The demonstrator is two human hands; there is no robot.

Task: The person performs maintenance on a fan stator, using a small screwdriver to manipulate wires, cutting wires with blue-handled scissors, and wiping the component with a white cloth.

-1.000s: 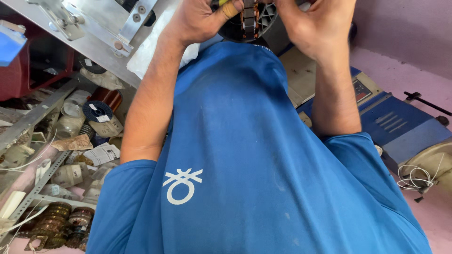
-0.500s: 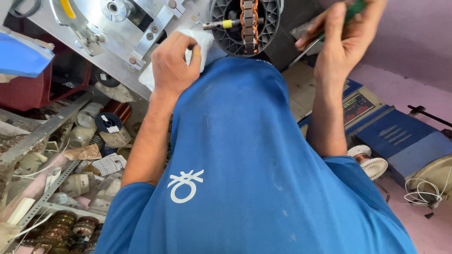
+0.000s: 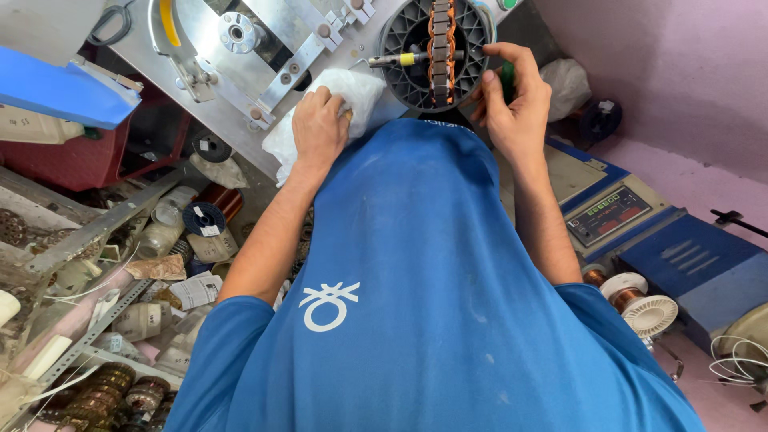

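Stator (image 3: 438,48) on winder: coil partly wound.
Left hand (image 3: 318,128) grips cloth (image 3: 346,94); right hand (image 3: 516,104) holds green tool (image 3: 507,78); other slots bare.

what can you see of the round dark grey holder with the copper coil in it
The round holder is dark grey, plastic-looking, with spoke-like ribs. A vertical stack of metal plates wound with copper wire crosses its middle. It is mounted facing out on the metal machine panel. The right hand touches its right rim; the shirt hides its bottom edge.

Soft white cloth (image 3: 340,100), matt grey metal plate (image 3: 240,60).
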